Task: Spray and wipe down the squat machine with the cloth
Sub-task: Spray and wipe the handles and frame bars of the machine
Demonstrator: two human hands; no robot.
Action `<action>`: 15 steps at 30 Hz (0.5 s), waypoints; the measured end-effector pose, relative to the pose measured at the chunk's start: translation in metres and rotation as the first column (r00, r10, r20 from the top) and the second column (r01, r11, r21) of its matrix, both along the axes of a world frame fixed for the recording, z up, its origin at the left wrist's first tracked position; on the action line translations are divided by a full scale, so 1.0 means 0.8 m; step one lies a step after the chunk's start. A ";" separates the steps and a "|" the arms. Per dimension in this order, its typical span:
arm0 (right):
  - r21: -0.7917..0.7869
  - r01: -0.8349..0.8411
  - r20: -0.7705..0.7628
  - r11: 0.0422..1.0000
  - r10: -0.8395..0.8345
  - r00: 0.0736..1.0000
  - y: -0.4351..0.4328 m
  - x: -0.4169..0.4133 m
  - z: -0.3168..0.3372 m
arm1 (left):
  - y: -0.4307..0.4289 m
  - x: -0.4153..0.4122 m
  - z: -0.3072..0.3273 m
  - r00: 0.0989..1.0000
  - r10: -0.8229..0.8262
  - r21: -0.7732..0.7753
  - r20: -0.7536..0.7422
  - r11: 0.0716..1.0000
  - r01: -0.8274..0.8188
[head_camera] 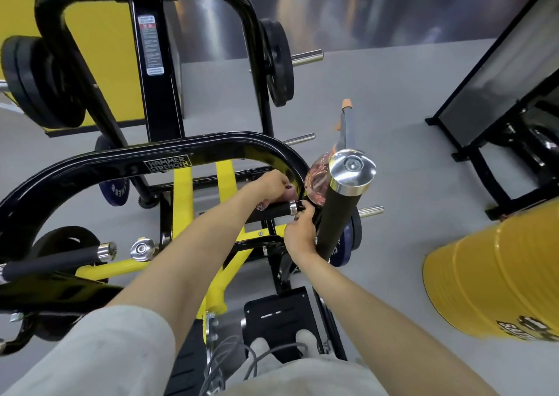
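Item: cloth. Soft, light, crushes easily; best taken bunched in the palm. The left hand grips it around the short handle at the right side of the squat machine. The right hand pinches the handle's end. The spray bottle is just beside.

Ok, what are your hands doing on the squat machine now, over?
Left hand grips cloth round short handle. Right hand at its chrome collar, grip unclear. Spray bottle partly behind upright handle; nothing blocking.
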State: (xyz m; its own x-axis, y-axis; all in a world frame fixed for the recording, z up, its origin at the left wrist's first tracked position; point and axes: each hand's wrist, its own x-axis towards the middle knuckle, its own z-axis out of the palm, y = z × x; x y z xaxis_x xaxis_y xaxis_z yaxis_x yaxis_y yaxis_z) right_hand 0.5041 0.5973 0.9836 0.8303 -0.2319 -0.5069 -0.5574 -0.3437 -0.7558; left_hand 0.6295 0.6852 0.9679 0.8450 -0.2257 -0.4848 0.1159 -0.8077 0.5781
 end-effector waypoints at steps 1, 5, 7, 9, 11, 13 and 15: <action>0.014 -0.011 -0.023 1.000 0.011 1.000 -0.002 -0.001 0.006 | 0.004 0.005 -0.005 0.999 0.016 -0.011 -0.029 1.000 -0.016; 0.058 -0.026 -0.035 0.998 0.028 0.999 -0.008 0.001 0.014 | 0.008 0.012 0.000 0.960 -0.117 0.060 -0.254 0.989 0.136; 0.047 0.003 -0.060 0.999 0.000 0.998 -0.007 0.004 0.015 | 0.009 0.016 0.004 0.921 -0.176 0.036 -0.348 0.979 0.201; 0.041 0.000 -0.085 0.999 0.003 0.996 -0.004 0.005 0.012 | 0.016 0.021 -0.001 0.885 -0.179 -0.014 -0.431 0.981 0.191; 0.027 0.015 -0.065 1.000 -0.013 0.998 0.000 0.006 0.009 | 0.026 0.024 -0.009 0.841 -0.160 -0.019 -0.517 0.984 0.175; -0.025 0.020 -0.009 0.999 -0.020 1.000 0.002 0.007 0.004 | 0.033 0.023 -0.011 0.807 -0.148 -0.026 -0.571 0.986 0.162; -0.047 -0.004 -0.004 0.999 0.003 1.000 0.004 0.006 0.002 | 0.036 0.021 -0.007 0.786 -0.144 -0.027 -0.601 0.987 0.160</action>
